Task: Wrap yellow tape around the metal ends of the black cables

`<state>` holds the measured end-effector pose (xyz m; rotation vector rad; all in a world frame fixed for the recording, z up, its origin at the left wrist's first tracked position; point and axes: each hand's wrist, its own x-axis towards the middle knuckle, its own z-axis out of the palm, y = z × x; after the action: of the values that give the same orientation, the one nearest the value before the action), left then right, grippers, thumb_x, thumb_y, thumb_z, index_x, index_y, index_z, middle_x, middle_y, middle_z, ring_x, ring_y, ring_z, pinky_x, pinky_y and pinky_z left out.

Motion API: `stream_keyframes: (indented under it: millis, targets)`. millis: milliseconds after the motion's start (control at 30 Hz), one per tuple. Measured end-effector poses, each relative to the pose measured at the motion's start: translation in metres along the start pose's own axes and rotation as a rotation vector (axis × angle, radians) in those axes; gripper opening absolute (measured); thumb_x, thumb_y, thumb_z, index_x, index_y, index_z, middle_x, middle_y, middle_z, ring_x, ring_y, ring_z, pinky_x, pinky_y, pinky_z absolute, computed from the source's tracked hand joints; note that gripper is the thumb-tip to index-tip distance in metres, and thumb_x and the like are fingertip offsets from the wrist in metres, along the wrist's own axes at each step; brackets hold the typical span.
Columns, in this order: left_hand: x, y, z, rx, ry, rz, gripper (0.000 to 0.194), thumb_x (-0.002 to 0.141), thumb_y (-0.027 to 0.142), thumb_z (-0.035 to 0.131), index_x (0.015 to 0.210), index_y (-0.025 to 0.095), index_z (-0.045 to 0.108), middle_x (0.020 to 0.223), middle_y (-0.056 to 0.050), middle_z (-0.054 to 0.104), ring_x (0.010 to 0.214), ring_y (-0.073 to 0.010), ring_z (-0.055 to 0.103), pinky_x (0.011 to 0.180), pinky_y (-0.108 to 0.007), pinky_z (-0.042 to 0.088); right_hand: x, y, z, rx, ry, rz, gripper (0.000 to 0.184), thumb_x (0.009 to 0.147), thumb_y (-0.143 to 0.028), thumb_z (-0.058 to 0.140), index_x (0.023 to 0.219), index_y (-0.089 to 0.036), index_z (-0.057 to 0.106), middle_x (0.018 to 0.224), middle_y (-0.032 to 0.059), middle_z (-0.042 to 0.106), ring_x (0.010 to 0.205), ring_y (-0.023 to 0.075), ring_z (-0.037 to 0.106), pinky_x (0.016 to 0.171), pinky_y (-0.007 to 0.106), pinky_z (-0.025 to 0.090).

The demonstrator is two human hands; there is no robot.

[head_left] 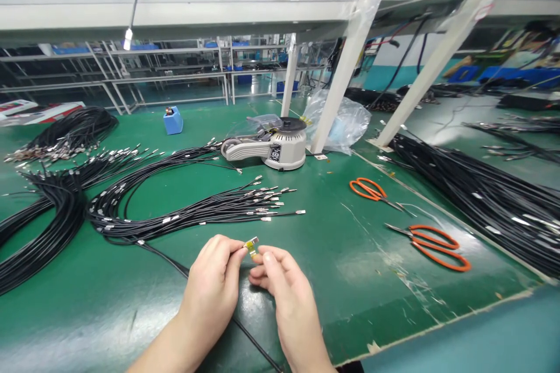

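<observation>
My left hand (214, 282) and my right hand (282, 282) meet low in the middle of the view, both pinched on the end of one black cable (175, 265). At the fingertips a small yellow piece of tape (251, 245) sits around the cable's metal tip. The cable trails left across the green mat and also passes under my wrists toward the near edge. A bundle of black cables with metal ends (205, 210) lies just beyond my hands.
A grey tape dispenser (273, 145) stands mid-table. Two orange scissors (371, 189) (431, 245) lie to the right. More cable bundles lie far left (52, 204) and right (490, 198). A blue box (173, 120) and a plastic bag (345, 122) sit further back, by slanted white frame posts (345, 64).
</observation>
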<state>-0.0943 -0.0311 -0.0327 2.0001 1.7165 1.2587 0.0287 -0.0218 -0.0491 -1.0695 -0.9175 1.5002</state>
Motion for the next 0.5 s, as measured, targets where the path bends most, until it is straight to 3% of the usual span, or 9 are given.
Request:
stream_keyframes:
  millis: [100,233,500]
  targets:
    - [-0.0003,-0.0005,-0.0003,-0.002,0.001,0.001,0.014,0.091,0.017,0.045,0.086,0.020,0.057,0.081,-0.001,0.063,0.076,-0.0140,0.057,0.069,-0.027,0.044,0.0020,-0.0054,0.0061,-0.093,-0.008,-0.041,0.032,0.072,-0.047,0.068,0.080,-0.016,0.062,0.071,0.0019,0.064,0.065,0.0153,0.059,0.064,0.027,0.050]
    - [-0.0005,-0.0007,-0.0009,-0.009,-0.007,-0.038,0.014,0.091,0.019,0.044,0.085,0.020,0.057,0.079,-0.001,0.061,0.073,-0.0142,0.056,0.067,-0.027,0.044,0.0030,-0.0042,0.0096,-0.138,-0.021,-0.081,0.023,0.076,-0.039,0.064,0.073,-0.017,0.061,0.069,0.0018,0.063,0.064,0.0153,0.058,0.063,0.026,0.049]
    - [-0.0002,0.0015,-0.0007,-0.049,-0.088,-0.166,0.020,0.092,0.026,0.041,0.081,0.021,0.058,0.077,-0.001,0.059,0.073,-0.0162,0.058,0.068,-0.028,0.045,-0.0004,-0.0013,0.0054,-0.339,-0.009,-0.395,0.012,0.083,-0.024,0.057,0.071,-0.020,0.058,0.074,0.0007,0.058,0.068,0.0142,0.057,0.063,0.024,0.046]
